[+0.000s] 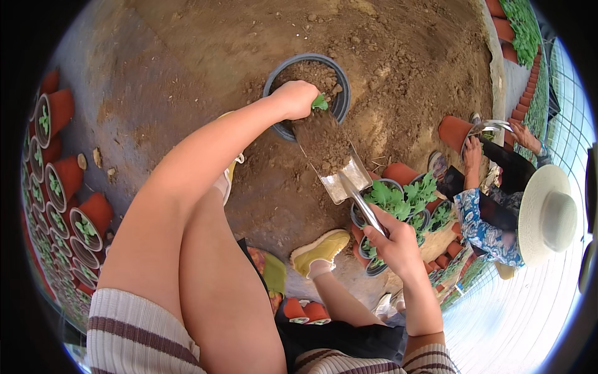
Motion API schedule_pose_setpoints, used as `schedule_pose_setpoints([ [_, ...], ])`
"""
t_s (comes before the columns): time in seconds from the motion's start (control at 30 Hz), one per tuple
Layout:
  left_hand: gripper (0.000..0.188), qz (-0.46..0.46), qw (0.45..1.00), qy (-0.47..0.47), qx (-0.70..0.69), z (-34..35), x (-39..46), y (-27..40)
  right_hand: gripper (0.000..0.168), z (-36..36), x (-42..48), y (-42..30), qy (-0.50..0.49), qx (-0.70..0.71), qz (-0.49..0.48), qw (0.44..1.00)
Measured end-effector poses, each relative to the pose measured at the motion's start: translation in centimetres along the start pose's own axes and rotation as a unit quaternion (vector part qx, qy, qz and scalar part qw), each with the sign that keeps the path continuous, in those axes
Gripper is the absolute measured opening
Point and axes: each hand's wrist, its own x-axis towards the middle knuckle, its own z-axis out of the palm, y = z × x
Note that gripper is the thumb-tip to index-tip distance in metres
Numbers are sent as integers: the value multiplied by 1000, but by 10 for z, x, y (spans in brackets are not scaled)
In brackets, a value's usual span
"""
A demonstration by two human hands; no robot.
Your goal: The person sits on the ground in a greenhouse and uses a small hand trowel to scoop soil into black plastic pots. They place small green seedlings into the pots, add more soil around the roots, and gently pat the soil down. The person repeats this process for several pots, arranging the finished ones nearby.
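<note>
My left hand (297, 100) is over a dark plastic plant pot (345, 89), its fingers closed on a small green seedling (320, 102). Only the leaves show beside my fist; the stem and roots are hidden. In my right hand (396, 238) is the handle of a metal hand scoop (346, 180). Loose brown soil (329, 148) fills the scoop, whose front edge lies at the pot's near rim. Crumbly soil (308, 72) is inside the pot too, and some appears blurred where it leaves the scoop.
Leafy seedlings in small pots (397, 198) stand close to my right hand. Rows of terracotta-coloured pots (58, 182) line the left. At the right a person in a sun hat (544, 215) holds a reddish pot (453, 134) and a metal scoop (490, 125). Bare soil (210, 61) covers the ground.
</note>
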Motion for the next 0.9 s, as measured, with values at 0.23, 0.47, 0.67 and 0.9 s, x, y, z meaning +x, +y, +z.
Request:
schedule_pose_setpoints([
  [0.23,23,-4,1000,-17,-6,-2,0,0,38,43,-11,47,52,201,42,977],
  [0.47,23,5,1000,-19,-5,1,4,-3,36,95,6,66,110,359,-4,927],
  [0.67,21,13,999,-9,29,1,-1,0,40,84,-6,51,125,129,-33,983],
  [0.9,23,38,995,49,83,11,1,-6,41,54,-7,30,123,4,-41,992],
])
